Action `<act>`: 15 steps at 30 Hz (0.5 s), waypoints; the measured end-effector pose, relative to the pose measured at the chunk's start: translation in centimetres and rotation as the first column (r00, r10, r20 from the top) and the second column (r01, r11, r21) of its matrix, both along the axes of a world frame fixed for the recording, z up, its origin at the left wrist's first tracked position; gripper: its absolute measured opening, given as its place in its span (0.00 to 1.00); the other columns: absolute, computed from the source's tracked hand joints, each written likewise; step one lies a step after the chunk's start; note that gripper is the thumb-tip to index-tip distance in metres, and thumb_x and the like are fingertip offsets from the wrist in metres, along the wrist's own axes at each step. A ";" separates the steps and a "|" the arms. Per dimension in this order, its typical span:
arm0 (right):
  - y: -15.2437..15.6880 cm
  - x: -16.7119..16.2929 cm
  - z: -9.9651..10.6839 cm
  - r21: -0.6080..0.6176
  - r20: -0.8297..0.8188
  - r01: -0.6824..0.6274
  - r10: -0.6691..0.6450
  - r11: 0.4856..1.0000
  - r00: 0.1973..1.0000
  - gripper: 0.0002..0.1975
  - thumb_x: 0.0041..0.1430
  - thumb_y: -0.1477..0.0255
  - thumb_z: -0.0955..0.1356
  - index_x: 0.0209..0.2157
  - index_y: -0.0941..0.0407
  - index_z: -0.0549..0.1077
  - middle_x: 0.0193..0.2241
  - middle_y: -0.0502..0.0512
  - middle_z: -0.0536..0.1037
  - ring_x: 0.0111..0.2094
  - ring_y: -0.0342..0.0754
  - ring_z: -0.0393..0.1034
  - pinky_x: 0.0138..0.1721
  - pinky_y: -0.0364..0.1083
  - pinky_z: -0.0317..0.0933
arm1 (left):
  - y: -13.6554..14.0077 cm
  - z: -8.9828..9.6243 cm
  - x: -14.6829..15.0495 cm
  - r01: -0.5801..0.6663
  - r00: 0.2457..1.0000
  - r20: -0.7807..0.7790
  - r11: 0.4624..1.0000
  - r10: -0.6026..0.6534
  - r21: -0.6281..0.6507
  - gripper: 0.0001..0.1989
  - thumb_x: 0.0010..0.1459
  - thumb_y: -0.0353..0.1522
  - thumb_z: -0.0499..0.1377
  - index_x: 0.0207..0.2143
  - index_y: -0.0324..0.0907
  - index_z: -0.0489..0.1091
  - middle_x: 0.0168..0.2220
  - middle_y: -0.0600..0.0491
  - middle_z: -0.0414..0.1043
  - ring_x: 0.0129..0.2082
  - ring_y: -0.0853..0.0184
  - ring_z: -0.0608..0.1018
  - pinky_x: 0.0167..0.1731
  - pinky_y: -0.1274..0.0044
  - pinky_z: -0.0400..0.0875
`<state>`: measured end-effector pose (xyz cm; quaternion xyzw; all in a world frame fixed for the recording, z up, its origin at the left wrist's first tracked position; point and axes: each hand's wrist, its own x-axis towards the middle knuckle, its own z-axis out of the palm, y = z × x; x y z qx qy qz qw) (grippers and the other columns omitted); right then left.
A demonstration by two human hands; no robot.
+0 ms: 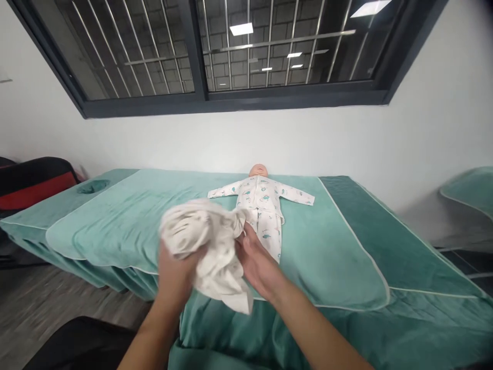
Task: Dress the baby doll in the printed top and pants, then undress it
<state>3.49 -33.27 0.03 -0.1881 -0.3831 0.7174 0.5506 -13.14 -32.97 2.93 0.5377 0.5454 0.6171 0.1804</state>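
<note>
While two hands point(177, 270) point(262, 262) hold one cloth point(221, 257), one doll point(260, 192) beyond, one window point(197, 51)

Place: likely care-training room | signs: teal-draped bed point(327, 267), dressed baby doll point(265, 198), barred window point(246, 51)

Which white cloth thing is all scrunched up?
The bundled white cloth held between the left hand and right hand; the printed outfit below the doll's head lies spread out instead.

The doll point(264, 195) lies on the bed point(331, 262) behind the cloth point(221, 239).
</note>
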 end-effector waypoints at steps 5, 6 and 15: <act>0.0 0.3 0.3 -0.130 -0.123 0.178 -0.194 0.975 0.973 0.30 0.52 0.66 0.74 0.57 0.46 0.67 0.54 0.50 0.76 0.57 0.54 0.68 0.58 0.55 0.64 | 1.4 -0.5 6.6 0.260 0.935 -0.250 0.966 -0.253 -0.004 0.24 0.51 0.33 0.63 0.52 0.43 0.67 0.51 0.46 0.73 0.50 0.56 0.76 0.51 0.65 0.70; 0.2 0.4 0.3 -0.146 -0.132 0.224 -0.243 0.964 0.961 0.29 0.51 0.67 0.74 0.55 0.47 0.69 0.51 0.50 0.78 0.55 0.54 0.70 0.56 0.55 0.65 | 1.5 -0.8 7.6 0.258 0.911 -0.334 0.966 -0.241 0.007 0.22 0.54 0.33 0.61 0.53 0.43 0.67 0.51 0.46 0.72 0.50 0.55 0.75 0.51 0.63 0.70; 3.2 7.5 1.2 0.415 0.419 0.606 -0.734 0.679 0.535 0.19 0.63 0.64 0.58 0.36 0.54 0.78 0.31 0.54 0.81 0.44 0.50 0.76 0.51 0.52 0.68 | 1.0 -2.1 10.5 0.429 0.718 -0.595 0.903 -0.361 -0.030 0.38 0.59 0.33 0.59 0.68 0.48 0.46 0.64 0.43 0.55 0.63 0.54 0.61 0.61 0.59 0.61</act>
